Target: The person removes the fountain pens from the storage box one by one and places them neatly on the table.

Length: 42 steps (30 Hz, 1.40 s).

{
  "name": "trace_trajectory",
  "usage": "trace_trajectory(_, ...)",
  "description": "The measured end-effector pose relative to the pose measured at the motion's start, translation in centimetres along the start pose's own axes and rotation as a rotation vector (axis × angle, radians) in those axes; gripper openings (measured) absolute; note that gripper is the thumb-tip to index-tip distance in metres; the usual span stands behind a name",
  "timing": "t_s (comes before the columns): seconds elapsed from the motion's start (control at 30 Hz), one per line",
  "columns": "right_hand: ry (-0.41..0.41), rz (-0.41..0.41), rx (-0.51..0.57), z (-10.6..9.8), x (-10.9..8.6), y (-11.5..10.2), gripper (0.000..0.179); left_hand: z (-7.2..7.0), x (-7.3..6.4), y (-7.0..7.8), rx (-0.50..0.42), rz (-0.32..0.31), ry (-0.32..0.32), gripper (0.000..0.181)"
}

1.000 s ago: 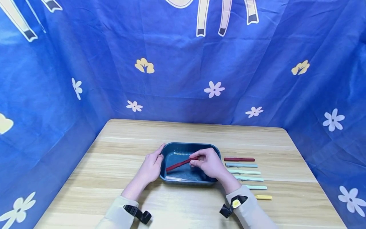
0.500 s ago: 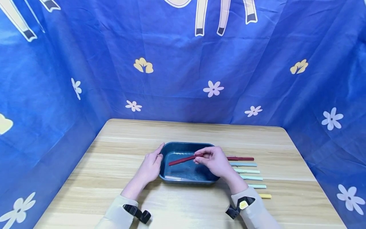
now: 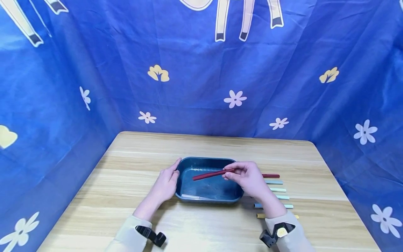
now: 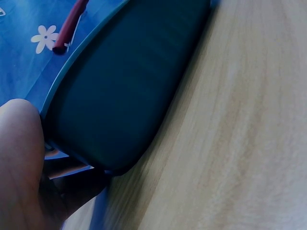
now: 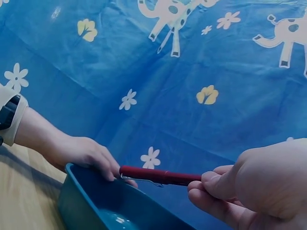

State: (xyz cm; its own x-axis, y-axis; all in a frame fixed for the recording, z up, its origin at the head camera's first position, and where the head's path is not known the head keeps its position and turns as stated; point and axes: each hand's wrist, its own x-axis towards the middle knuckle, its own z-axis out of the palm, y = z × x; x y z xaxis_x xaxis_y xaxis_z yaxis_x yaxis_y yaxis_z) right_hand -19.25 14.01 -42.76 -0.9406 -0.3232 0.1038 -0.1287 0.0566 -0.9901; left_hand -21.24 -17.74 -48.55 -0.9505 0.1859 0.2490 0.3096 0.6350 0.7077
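My left hand (image 3: pixel 165 182) holds the left end of a dark blue-green plastic tub (image 3: pixel 209 201), its thumb at the rim and its fingers around the outside wall. My right hand (image 3: pixel 248 179) pinches one end of a dark red pen (image 3: pixel 207 175) between thumb and fingertips. The pen is above the tub, almost level, and its clipped cap end (image 5: pixel 139 172) points left. Inside the tub, along the near wall, lies a slim clear or whitish strip (image 3: pixel 193 197); its kind cannot be made out.
Right of the tub several pens lie in a column: a dark red pen (image 3: pixel 271 176), a light blue pen (image 3: pixel 274 182), pale green ones, a blue-ended one and a yellow pen (image 3: pixel 261 216). My right forearm partly covers them. A blue patterned cloth (image 3: pixel 201 87) surrounds the wooden table (image 3: pixel 151 150).
My right hand has moved to the right with the red pen, lifting it from inside the tub to above it. The left hand and the tub have stayed in place.
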Motion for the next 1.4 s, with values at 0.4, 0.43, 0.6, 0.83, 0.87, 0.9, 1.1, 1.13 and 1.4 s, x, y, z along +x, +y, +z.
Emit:
trace_trajectory(0.4,0.041,0.001,0.064,-2.1,-2.0,-1.1,0.028,0.1,-0.1,-0.1,0.003,0.0,0.0,0.048)
trace_trajectory(0.43,0.042,-0.002,0.057,-2.2,-2.2,-1.1,0.028,0.1,-0.1,-0.1,0.003,0.001,0.0,0.048)
trace_trajectory(0.6,0.051,-0.037,0.026,-3.2,-3.2,-1.3,0.028,0.2,-0.2,-0.1,0.002,0.007,0.002,0.048)
trace_trajectory(0.83,0.07,-0.075,0.023,-4.4,-4.6,-1.3,0.028,0.3,-0.2,-0.1,-0.002,0.01,0.006,0.048)
trace_trajectory(0.87,0.072,-0.083,0.026,-4.5,-4.9,-1.3,0.028,0.3,-0.2,-0.1,-0.003,0.01,0.005,0.048)
trace_trajectory(0.9,0.073,-0.093,0.031,-4.7,-5.2,-1.3,0.028,0.3,-0.2,-0.1,-0.002,0.01,0.005,0.048)
trace_trajectory(1.1,0.062,-0.134,0.06,-5.8,-6.8,-0.8,0.027,0.3,-0.2,-0.1,0.0,0.018,0.013,0.048)
trace_trajectory(1.13,0.064,-0.133,0.061,-6.1,-7.0,-0.7,0.026,0.3,-0.2,0.0,0.0,0.019,0.014,0.048)
trace_trajectory(1.4,0.088,-0.135,0.08,-7.6,-9.1,-0.3,0.026,0.3,-0.3,0.0,0.01,0.006,0.02,0.047)
